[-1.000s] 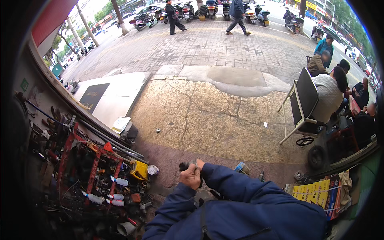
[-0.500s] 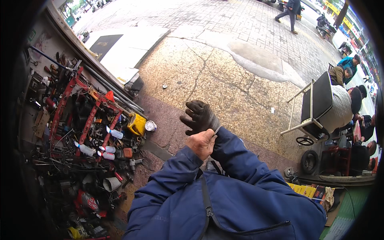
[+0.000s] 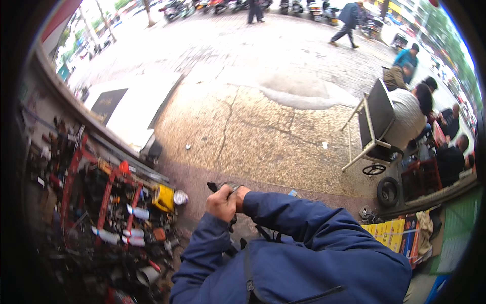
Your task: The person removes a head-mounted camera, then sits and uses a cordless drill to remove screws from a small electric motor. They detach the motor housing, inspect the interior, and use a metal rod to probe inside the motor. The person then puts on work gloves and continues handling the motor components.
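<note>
My bare left hand (image 3: pixel 219 204) is closed on a dark work glove (image 3: pixel 231 186), just in front of my jacket. The glove is bunched around my right hand (image 3: pixel 242 196); bare skin shows between it and the blue sleeve. Most of my right hand, including its fingers, is hidden by the glove and by my left hand. A dark tip of the glove sticks out past the left knuckles, and another dark piece hangs below them.
On the left, a red metal rack (image 3: pixel 104 202) stands among tools, white bottles (image 3: pixel 138 212) and a yellow jug (image 3: pixel 163 197). A black-seated chair (image 3: pixel 377 114) and a tyre (image 3: pixel 388 192) are at right, near seated people. Yellow boxes (image 3: pixel 387 233) lie at lower right.
The glove was fitted on my right hand with its fingers raised; now it is bunched up and the right wrist is bare. Both hands have moved lower and left, and the view has tilted up.
</note>
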`<state>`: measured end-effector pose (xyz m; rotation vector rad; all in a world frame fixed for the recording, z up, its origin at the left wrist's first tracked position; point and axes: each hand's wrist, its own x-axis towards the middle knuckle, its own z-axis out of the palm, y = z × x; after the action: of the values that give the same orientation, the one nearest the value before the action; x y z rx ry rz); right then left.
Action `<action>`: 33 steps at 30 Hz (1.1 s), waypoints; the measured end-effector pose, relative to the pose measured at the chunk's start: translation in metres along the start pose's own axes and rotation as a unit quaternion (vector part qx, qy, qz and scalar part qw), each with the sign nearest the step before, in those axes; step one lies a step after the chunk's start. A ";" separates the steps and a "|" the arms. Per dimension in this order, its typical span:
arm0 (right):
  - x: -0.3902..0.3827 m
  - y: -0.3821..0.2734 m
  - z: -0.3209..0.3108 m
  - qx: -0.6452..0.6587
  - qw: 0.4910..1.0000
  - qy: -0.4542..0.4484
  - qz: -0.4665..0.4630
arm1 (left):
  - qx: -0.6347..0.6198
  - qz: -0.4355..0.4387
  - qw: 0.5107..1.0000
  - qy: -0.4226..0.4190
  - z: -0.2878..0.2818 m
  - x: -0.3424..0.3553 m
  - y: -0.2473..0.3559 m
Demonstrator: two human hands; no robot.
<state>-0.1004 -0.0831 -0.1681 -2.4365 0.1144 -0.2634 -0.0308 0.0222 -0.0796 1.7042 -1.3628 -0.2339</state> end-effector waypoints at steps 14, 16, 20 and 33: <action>0.033 -0.040 -0.017 0.792 0.507 0.274 0.203 | -0.097 -0.043 0.986 0.129 0.014 -0.011 -0.019; 0.025 -0.034 -0.019 0.833 0.407 0.299 0.225 | -0.270 -0.092 0.948 0.139 0.021 -0.019 -0.027; 0.009 -0.015 -0.016 0.033 0.975 -0.043 0.218 | -0.256 -0.108 0.953 0.120 0.020 -0.027 -0.044; 0.015 -0.006 -0.032 -0.067 0.983 0.027 0.169 | -0.009 0.004 1.000 0.024 0.016 -0.012 0.022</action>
<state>-0.0930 -0.1009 -0.1377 -2.4915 0.5812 -0.1737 -0.0600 0.0250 -0.0771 1.6793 -1.3285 -0.1991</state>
